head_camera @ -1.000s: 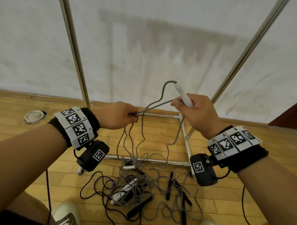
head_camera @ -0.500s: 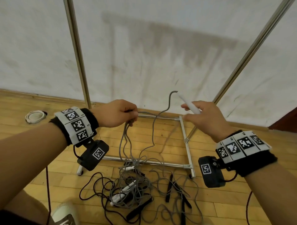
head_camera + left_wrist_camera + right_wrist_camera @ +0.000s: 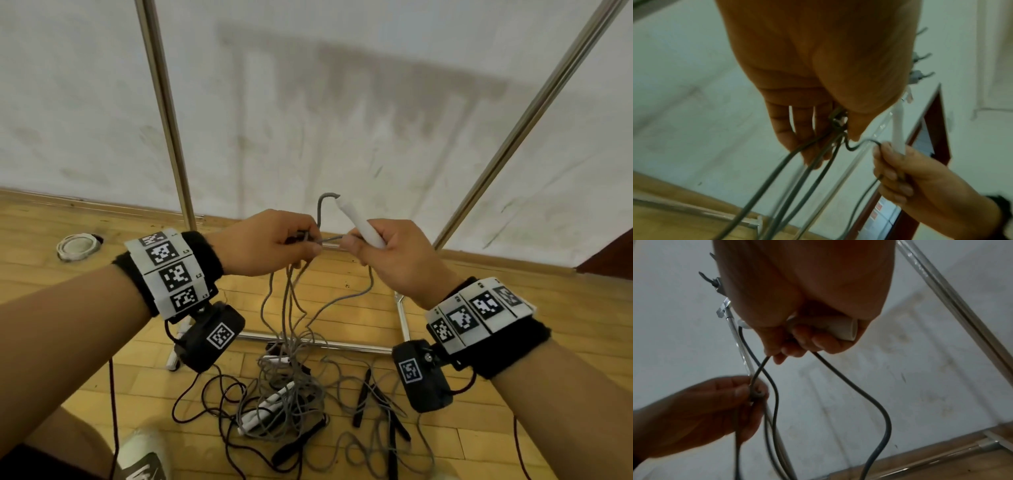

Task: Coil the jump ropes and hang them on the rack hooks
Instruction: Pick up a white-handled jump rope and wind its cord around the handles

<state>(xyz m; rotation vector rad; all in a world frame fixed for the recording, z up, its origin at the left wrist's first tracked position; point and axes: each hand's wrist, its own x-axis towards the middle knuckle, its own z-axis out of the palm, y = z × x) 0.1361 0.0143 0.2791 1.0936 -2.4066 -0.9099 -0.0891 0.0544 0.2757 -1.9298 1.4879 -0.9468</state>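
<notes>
Head view: left hand [image 3: 270, 243] pinches gathered grey rope [image 3: 291, 308] strands; right hand [image 3: 394, 257] grips white handle [image 3: 358, 222]; tangled ropes [image 3: 284, 404] lie on floor [image 3: 68, 342].
Left wrist view: rack hooks [image 3: 920, 56], unseen from head.
Right wrist view: grey rope loop hangs between the hands.

Your left hand [image 3: 270, 243] and right hand [image 3: 394, 260] sit close together, joined by a short run of rope [image 3: 329, 240]. The handle [image 3: 356, 222] rises from your right hand. Beneath both, the rope pile [image 3: 287, 397] lies near the rack base [image 3: 315, 342]. A tape roll [image 3: 77, 246] lies far left.
</notes>
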